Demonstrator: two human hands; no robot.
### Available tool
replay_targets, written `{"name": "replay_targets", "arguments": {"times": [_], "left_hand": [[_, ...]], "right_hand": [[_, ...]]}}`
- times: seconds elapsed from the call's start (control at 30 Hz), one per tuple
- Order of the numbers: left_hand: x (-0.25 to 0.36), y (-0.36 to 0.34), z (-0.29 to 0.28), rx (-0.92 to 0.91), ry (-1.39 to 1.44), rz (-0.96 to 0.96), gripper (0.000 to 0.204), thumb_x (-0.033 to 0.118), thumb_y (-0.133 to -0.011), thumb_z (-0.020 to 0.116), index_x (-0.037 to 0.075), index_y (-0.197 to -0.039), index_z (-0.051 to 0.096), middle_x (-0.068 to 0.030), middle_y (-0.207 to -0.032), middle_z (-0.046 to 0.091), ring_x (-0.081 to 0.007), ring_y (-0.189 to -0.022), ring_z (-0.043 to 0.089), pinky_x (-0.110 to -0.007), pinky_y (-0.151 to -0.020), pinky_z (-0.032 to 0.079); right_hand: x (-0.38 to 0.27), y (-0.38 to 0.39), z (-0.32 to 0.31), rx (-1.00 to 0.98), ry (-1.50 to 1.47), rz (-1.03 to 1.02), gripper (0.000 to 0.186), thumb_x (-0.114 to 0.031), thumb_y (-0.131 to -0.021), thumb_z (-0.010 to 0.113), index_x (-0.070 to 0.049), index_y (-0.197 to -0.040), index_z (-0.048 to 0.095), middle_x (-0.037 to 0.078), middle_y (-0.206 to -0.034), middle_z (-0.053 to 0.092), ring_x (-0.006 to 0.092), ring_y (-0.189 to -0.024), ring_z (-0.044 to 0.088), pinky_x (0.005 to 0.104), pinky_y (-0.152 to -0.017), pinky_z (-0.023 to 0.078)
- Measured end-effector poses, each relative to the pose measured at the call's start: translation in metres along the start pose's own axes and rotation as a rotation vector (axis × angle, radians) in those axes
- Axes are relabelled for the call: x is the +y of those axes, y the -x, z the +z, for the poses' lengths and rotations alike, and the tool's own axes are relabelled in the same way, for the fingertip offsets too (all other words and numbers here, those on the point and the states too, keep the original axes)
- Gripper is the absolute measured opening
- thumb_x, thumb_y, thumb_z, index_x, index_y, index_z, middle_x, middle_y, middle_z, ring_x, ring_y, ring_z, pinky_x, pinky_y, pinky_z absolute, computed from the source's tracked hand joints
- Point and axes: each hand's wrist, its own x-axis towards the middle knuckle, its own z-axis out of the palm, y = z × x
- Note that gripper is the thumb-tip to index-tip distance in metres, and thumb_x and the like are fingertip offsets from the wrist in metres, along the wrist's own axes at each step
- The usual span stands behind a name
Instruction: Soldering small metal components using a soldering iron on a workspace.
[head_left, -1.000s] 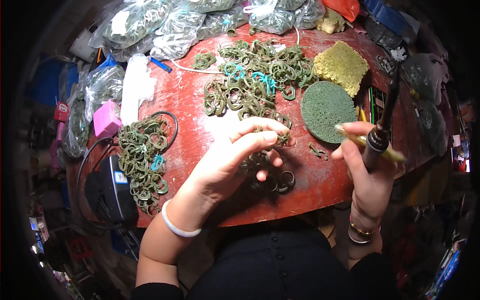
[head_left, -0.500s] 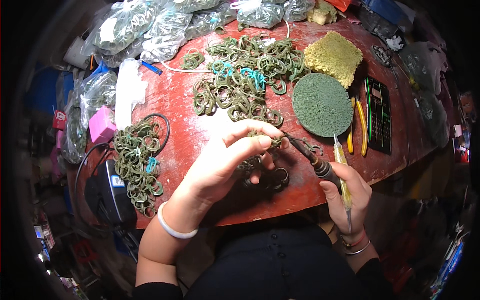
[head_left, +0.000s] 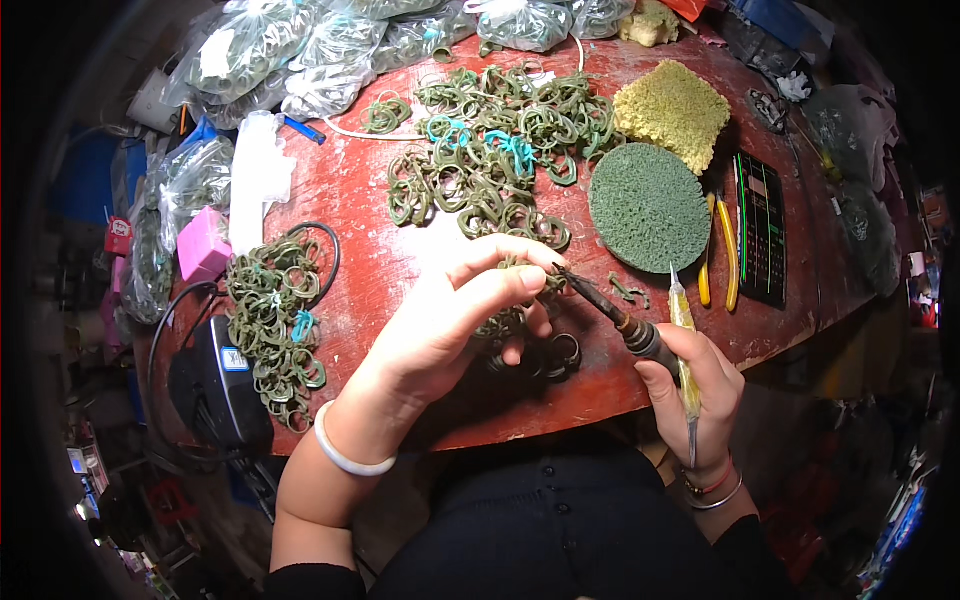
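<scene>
My left hand (head_left: 450,310) is closed in a pinch on a green ring (head_left: 550,284), partly hidden by the thumb and fingers. More green rings show below and behind those fingers. In my right hand (head_left: 705,390) is a soldering iron (head_left: 645,340) with a dark shaft, its tip at the ring by my left fingertips. A yellow-handled pick (head_left: 684,325), with a thin metal point at each end, is also held in the right hand, pointing away from me. Just beyond the left hand lies a large heap of green rings (head_left: 480,190) with some turquoise pieces.
Right of the heap are a round green sponge pad (head_left: 650,208), a yellow sponge (head_left: 672,115), yellow-handled pliers (head_left: 729,255) and a black calculator (head_left: 760,230). Another ring pile (head_left: 270,320) lies left, beside a black corded box (head_left: 215,375). Plastic bags (head_left: 330,60) line the red table's (head_left: 350,190) far edge.
The soldering iron's tip has moved slightly left, closer to my left fingertips. My left hand keeps nearly the same place and grip, and the pick stays in the right hand.
</scene>
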Motion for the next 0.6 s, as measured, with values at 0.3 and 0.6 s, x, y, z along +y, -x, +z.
{"name": "replay_targets", "arguments": {"times": [0.3, 0.6], "left_hand": [[-0.0022, -0.0012, 0.0074, 0.087, -0.078, 0.047, 0.031, 0.021, -0.09, 0.056, 0.001, -0.113, 0.058, -0.0096, -0.076, 0.061, -0.011, -0.061, 0.056, -0.02, -0.046, 0.043], [-0.0027, -0.0013, 0.0069, 0.092, -0.073, 0.038, 0.032, 0.022, -0.09, 0.057, 0.001, -0.114, 0.058, -0.0093, -0.077, 0.061, -0.0113, -0.064, 0.057, -0.02, -0.046, 0.043]], "right_hand": [[-0.0008, 0.0001, -0.0004, -0.006, 0.002, 0.007, 0.029, -0.007, -0.079, 0.075, 0.001, -0.104, 0.061, 0.013, -0.084, 0.064, 0.025, -0.071, 0.064, 0.0309, -0.064, 0.05], [-0.0015, 0.0003, -0.0008, -0.007, 0.007, 0.017, 0.03, -0.006, -0.078, 0.075, 0.002, -0.104, 0.061, 0.014, -0.085, 0.064, 0.0262, -0.072, 0.064, 0.0313, -0.065, 0.051]]}}
